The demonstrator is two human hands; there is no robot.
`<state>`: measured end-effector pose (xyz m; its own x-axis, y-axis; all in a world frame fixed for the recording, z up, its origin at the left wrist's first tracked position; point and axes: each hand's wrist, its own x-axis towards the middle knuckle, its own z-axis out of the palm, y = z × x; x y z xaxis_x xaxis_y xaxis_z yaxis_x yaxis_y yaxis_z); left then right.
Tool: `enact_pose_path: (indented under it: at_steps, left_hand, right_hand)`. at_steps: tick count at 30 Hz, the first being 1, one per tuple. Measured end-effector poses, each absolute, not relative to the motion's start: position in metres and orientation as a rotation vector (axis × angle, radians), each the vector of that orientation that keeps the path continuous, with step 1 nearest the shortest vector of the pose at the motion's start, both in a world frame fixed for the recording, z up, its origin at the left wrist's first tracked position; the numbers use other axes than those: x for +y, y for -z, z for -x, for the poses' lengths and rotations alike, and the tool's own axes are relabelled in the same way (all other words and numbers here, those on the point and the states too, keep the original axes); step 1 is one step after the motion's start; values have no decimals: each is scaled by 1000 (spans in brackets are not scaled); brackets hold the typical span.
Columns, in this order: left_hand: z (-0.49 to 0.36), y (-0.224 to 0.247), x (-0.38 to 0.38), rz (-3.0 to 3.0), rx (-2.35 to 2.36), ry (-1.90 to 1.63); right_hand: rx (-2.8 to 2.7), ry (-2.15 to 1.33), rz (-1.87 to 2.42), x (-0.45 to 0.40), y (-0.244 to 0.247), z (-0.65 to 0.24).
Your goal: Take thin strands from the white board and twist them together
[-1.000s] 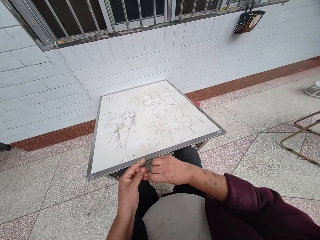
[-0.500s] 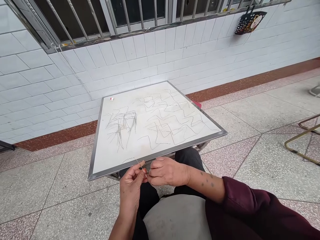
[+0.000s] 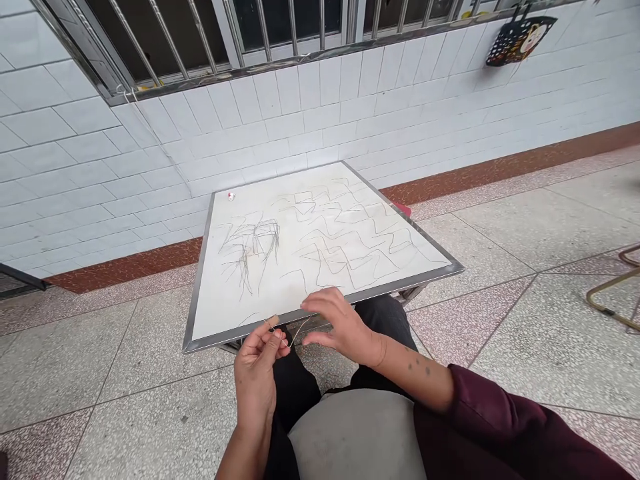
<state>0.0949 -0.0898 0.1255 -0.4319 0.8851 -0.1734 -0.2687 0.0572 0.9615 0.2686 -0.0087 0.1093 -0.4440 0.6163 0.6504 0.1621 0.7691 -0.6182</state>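
"Where was the thin strand (image 3: pixel 301 329)?"

"Just before the near edge of the white-topped table (image 3: pixel 215 320), pinched between the thumb and fingers of the person's left hand (image 3: pixel 256 365)."

"And the right hand (image 3: pixel 347 328)?"

"Its fingers were spread, released, near the strand's upper end; whether they touched it, one couldn't tell."

"What lay beyond?"

"A tangled bunch of strands (image 3: pixel 253 233) at left, scattered wavy strands (image 3: pixel 345 233) at right. Farther off, a dark basket (image 3: pixel 515 40) hung by the window."

Maroon right sleeve (image 3: pixel 483 393), grey garment front (image 3: pixel 355 437), dark trousers (image 3: pixel 383 321), tan wrap (image 3: pixel 273 321) on one of the left fingers (image 3: pixel 259 331)
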Motion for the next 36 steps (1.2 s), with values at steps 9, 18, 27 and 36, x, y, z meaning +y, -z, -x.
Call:
enact_pose_path:
  at_steps: [9,18,27,36]
  left_hand:
    - [-100,-129,-90,-749,1438,-1579]
    - [-100,-135,-99,-911,1402,-1476]
    - [-97,-133,-99,-928,1432,-1446]
    - [-105,-139,-103,-946,1468,-1373]
  right_hand:
    - [-1168,-1955,640,-32,-100,-243]
    - [-1082,-2007,662,-37,-97,-231]
    - [-1140,-2024,579,-42,-107,-233]
    - [-1088,-1998,602,-42,-99,-233]
